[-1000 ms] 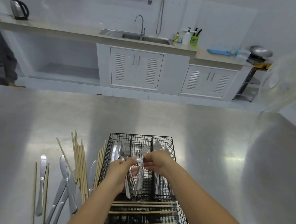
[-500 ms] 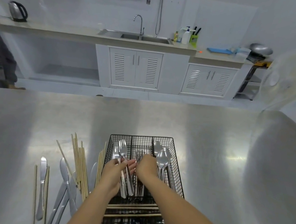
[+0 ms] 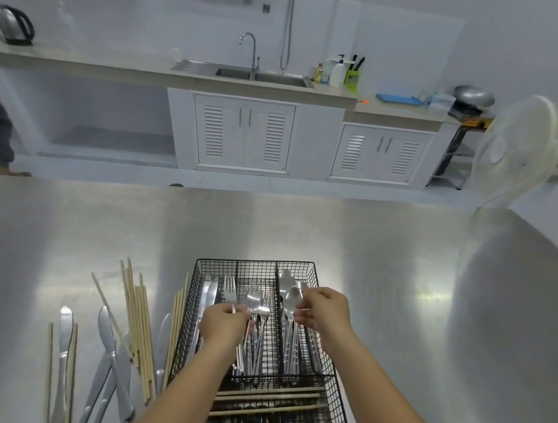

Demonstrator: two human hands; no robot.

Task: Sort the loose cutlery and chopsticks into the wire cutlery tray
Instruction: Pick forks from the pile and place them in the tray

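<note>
**Cutlery tray, sorting in progress**

Hands: both over the wire cutlery tray [image 3: 333, 372]. Left hand [image 3: 224, 324] pinches the neck of a fork [image 3: 230, 292], fingers closed on it, above the divider between the left and middle compartments. Right hand [image 3: 324, 310] has fingers curled at the spoons [image 3: 290, 300] in the right compartment; it appears to pinch one, but the grip is not clear.

Tray contents: one knife [image 3: 205, 301] in the left compartment; forks [image 3: 254, 315] in the middle; spoons on the right; chopsticks [image 3: 272, 395] across the near crosswise section.

Loose stock: knives [image 3: 109, 341] and chopsticks [image 3: 137, 317] on the desk [image 3: 432, 313], left of the tray.

Step in hand: likely seating forks and spoons by kind.

Next move: lower the fork among the middle forks, release, then reach left for the loose items.
</note>
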